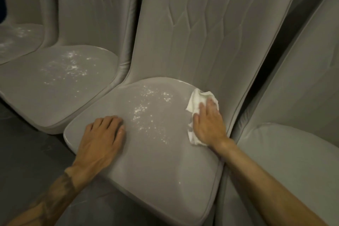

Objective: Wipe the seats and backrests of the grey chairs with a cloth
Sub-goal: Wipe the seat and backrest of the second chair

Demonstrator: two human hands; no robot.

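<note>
Cloth (197,103), white and crumpled, lies at the 2 o'clock corner of the centre grey chair's seat (156,161), against the base of the backrest (201,33). Right hand (208,124) presses it down with flat, extended fingers. Left hand (104,134) rests palm-down on the seat's 9 o'clock edge, fingers relaxed, holding nothing. White specks (146,112) spread across the seat between the hands. Neighbouring seat (60,82) at 10 o'clock carries similar specks.

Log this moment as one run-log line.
right hand: presses cloth on seat, back right corner | left hand: rests on seat front | white specks: mid-seat, not yet wiped
</note>
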